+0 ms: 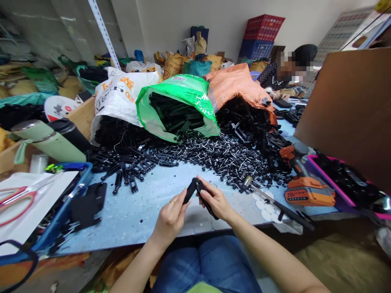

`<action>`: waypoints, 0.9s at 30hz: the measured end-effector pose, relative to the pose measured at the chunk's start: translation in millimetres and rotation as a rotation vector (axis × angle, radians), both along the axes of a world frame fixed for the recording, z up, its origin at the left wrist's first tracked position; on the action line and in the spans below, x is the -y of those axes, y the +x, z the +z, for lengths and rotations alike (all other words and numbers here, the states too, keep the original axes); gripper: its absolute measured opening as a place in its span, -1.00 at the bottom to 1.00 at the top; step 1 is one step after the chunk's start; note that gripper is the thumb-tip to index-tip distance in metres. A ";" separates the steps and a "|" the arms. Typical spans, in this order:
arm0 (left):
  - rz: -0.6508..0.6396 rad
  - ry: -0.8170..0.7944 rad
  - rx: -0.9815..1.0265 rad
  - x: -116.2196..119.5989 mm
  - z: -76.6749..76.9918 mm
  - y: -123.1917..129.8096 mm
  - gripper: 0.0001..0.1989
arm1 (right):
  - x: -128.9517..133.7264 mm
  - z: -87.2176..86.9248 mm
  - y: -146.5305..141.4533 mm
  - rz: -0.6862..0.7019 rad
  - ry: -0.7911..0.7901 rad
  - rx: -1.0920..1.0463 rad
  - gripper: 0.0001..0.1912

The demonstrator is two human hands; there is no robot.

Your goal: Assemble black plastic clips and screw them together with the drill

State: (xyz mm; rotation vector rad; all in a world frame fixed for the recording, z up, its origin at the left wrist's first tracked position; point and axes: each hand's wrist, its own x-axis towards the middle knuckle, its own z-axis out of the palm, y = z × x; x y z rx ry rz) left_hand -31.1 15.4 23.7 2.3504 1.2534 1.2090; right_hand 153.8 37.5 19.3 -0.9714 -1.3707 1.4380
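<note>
A black jointed part [195,183], bent in an inverted V, is held between my two hands above the front of the light blue table [122,211]. My left hand [170,215], with a ring on one finger, pinches its left arm. The fingers of my right hand [215,201] are closed round its right arm, near the joint. Beyond my hands lies a heap of small black-headed screws [226,156]. Similar black parts [131,169] are scattered to the left of the heap.
Open white [119,95], green [189,89] and orange [241,83] sacks of black parts stand behind. On the right are an orange power drill [308,191], a hammer [275,207] and a pink-rimmed tray [330,181]. Scissors [24,197] lie left. Another person [275,77] sits far right.
</note>
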 end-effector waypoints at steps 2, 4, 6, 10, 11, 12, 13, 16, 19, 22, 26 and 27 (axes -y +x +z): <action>-0.045 0.034 -0.053 -0.7 -6.7 -1.1 -0.58 | 0.2 -3.0 2.4 0.005 -0.015 0.008 -0.43; 0.016 0.067 -0.091 1.4 -15.5 3.0 -0.58 | 0.6 -5.9 1.1 -0.014 -0.030 0.040 -0.43; 0.137 0.100 -0.121 5.7 -23.9 10.9 -0.58 | 1.0 -7.9 -5.1 -0.033 -0.044 0.071 -0.44; 0.319 0.152 -0.109 11.2 -30.7 23.7 -0.62 | 3.6 -9.4 -24.2 -0.135 -0.035 0.002 -0.44; 0.341 0.160 -0.096 10.4 -30.0 23.5 -0.63 | 4.8 -9.3 -27.2 -0.165 -0.024 -0.019 -0.43; 0.357 0.164 -0.086 8.6 -28.8 21.5 -0.64 | 6.0 -8.9 -28.4 -0.183 -0.015 -0.020 -0.43; 0.375 0.163 -0.077 6.1 -27.2 17.7 -0.65 | 7.2 -8.1 -27.6 -0.179 -0.010 0.005 -0.43; 0.387 0.143 -0.095 -2.1 -22.7 -2.6 -0.67 | 9.2 -0.7 -13.1 -0.060 0.005 0.210 -0.42; 0.185 0.100 -0.223 -4.9 -20.3 -29.2 -0.67 | 8.0 15.5 12.1 0.191 0.149 0.478 -0.46; -0.043 0.015 -0.355 -2.1 -18.9 -61.5 -0.68 | 3.7 35.6 41.6 0.524 0.272 0.654 -0.48; 0.217 -0.176 -0.297 2.6 -11.3 -106.9 -0.64 | -6.5 50.5 78.7 0.656 0.231 0.842 -0.52; 0.309 -0.276 -0.272 4.4 -7.5 -111.2 -0.65 | -8.7 51.8 81.9 0.562 0.245 0.929 -0.51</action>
